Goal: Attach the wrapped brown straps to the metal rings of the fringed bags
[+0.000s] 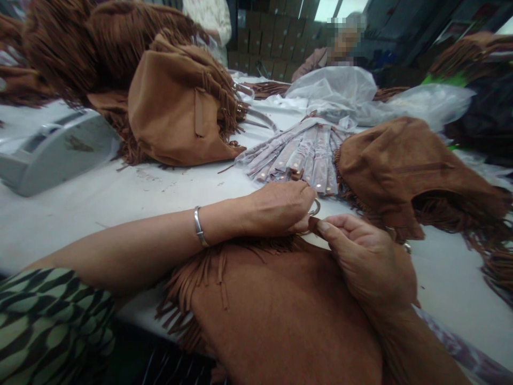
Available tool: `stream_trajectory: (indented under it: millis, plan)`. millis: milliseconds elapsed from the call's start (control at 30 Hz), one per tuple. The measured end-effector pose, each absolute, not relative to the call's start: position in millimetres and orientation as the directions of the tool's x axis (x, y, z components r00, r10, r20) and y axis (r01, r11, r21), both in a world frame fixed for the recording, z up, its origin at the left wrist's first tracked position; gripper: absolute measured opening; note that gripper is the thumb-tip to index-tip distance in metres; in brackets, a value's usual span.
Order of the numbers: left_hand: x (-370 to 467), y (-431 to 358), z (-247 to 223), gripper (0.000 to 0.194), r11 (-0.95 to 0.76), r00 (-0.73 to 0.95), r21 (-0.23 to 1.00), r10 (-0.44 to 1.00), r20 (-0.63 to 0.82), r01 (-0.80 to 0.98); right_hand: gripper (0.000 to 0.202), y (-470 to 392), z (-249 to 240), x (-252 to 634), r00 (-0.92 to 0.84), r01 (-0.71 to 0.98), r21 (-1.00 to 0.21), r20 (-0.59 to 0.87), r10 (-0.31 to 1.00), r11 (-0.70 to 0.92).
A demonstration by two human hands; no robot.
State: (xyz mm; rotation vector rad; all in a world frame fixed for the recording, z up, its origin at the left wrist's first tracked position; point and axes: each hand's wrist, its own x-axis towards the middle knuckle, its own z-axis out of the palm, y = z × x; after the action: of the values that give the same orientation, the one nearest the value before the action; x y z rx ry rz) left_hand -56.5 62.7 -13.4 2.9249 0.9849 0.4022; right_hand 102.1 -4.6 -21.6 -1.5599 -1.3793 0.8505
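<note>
A brown suede bag (280, 310) with fringe along its edge lies across my lap and the table's near edge. Over its top, my left hand (276, 208) is closed, its fingertips mostly hidden, with a silver metal ring (316, 207) showing at them. My right hand (368, 256) pinches a short brown leather strap (315, 224) between thumb and fingers, right beside that ring. The two hands almost meet. Just beyond them lies a fan of plastic-wrapped straps (296, 155) with metal studs at their ends.
Another tan fringed bag (172, 112) stands at the back left, beside a grey tape dispenser (60, 149). A further brown bag (417, 166) lies at the right. Clear plastic bags (336, 91) are heaped behind. A person (344, 43) is across the white table (120, 214).
</note>
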Motion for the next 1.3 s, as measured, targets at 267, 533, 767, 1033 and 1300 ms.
stream_trajectory:
  millis: [267,533,767,1033,1300]
  plan:
    - [-54,60,-20,0.028,-0.796,0.756,0.043,0.590,0.285,0.604,0.021,-5,-30,103,0.148,0.425,-0.905,0.075,0.986,0.005]
    - [-53,60,-34,0.021,-0.812,0.754,-0.096,0.482,0.446,0.576,0.017,-8,-40,100,0.193,0.649,-0.742,0.373,0.907,0.167]
    - [-51,57,-39,0.018,-0.788,0.738,-0.139,0.477,0.478,0.599,0.015,-10,-38,97,0.150,0.801,-0.561,0.529,0.835,0.211]
    - [-51,61,-38,0.020,-0.771,0.716,-0.119,0.506,0.481,0.625,0.023,-8,-39,97,0.053,0.804,-0.563,0.389,0.920,0.192]
    - [-52,58,-31,0.023,-0.731,0.666,0.043,0.642,0.381,0.681,0.032,-4,-41,101,-0.117,0.896,-0.359,0.380,0.918,0.263]
